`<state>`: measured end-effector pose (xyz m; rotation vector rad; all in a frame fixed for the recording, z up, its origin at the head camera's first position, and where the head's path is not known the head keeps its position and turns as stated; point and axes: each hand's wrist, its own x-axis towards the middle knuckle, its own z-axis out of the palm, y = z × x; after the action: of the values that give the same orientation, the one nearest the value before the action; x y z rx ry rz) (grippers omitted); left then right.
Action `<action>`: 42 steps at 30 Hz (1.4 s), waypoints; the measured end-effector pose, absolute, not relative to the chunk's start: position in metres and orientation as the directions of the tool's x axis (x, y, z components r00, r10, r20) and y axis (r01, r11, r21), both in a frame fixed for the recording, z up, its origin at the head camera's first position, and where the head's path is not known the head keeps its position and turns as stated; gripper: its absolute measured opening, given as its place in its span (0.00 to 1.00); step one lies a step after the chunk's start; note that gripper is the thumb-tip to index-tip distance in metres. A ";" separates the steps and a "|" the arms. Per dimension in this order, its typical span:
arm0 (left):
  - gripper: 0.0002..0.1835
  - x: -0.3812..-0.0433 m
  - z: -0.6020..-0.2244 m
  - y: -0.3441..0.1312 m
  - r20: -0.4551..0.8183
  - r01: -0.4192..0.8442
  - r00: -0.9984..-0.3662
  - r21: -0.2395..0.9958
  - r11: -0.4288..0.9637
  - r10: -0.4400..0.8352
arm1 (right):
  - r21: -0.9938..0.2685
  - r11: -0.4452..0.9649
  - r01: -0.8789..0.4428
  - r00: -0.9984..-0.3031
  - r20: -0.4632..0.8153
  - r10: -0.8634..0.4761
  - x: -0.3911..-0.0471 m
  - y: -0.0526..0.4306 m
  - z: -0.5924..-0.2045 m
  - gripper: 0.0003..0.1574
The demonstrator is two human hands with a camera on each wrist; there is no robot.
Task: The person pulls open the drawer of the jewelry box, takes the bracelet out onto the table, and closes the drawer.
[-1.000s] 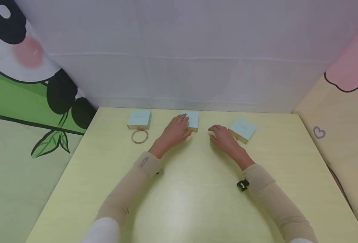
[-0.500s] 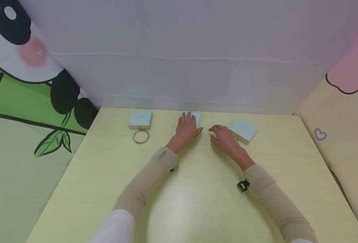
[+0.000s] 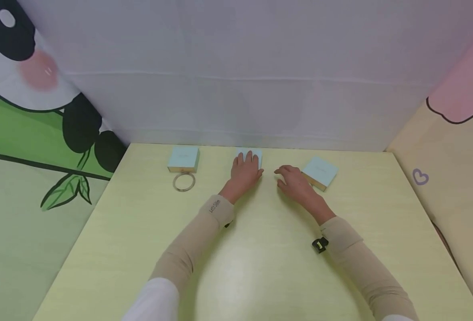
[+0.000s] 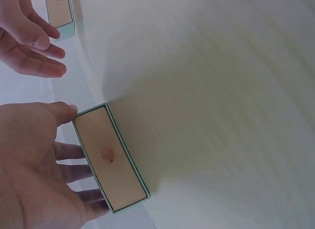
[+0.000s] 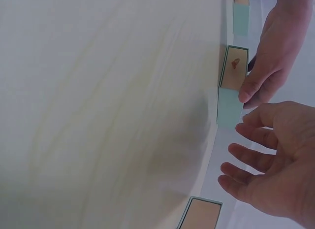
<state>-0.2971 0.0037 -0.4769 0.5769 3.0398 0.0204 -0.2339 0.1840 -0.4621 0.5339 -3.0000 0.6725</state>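
My left hand lies over the middle light-blue box, its fingers stretched across the lid. In the left wrist view, that box shows a tan front with a small orange tab, and the thumb touches one corner of it. The right hand is held with relaxed fingers between the middle box and the right-hand blue box, holding nothing. In the right wrist view, the right fingers are apart from the middle box, near its end.
A third light-blue box stands at the back left, with a thin ring lying at its front. The right-hand box sits at an angle. Behind the pale yellow table rises a light cloth wall.
My left hand has moved right and squared up over the middle box, its fingers now pointing away across the lid. The right hand has stayed in place.
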 end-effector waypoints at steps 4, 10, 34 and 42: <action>0.30 -0.298 -0.475 0.002 -0.056 0.395 -0.916 0.037 0.918 0.396 | -0.413 0.848 -0.331 -0.941 0.085 -0.326 -0.234 0.185 -0.464 0.21; 0.23 -0.299 -0.475 -0.009 -0.026 0.475 -0.877 0.104 0.874 0.480 | -0.409 0.850 -0.332 -0.941 0.081 -0.329 -0.235 0.188 -0.466 0.20; 0.23 -0.298 -0.470 -0.044 -0.006 0.643 -0.753 0.210 0.737 0.658 | -0.397 0.870 -0.293 -0.949 0.007 -0.317 -0.234 0.196 -0.466 0.22; 0.20 -0.294 -0.472 -0.045 0.051 0.651 -0.751 0.216 0.727 0.658 | -0.393 0.875 -0.283 -0.951 -0.005 -0.310 -0.230 0.193 -0.463 0.23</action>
<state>-0.2943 -0.0454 -0.4725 1.0964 2.8926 0.3443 -0.2301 0.1935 -0.4627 0.4922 -3.1077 0.6341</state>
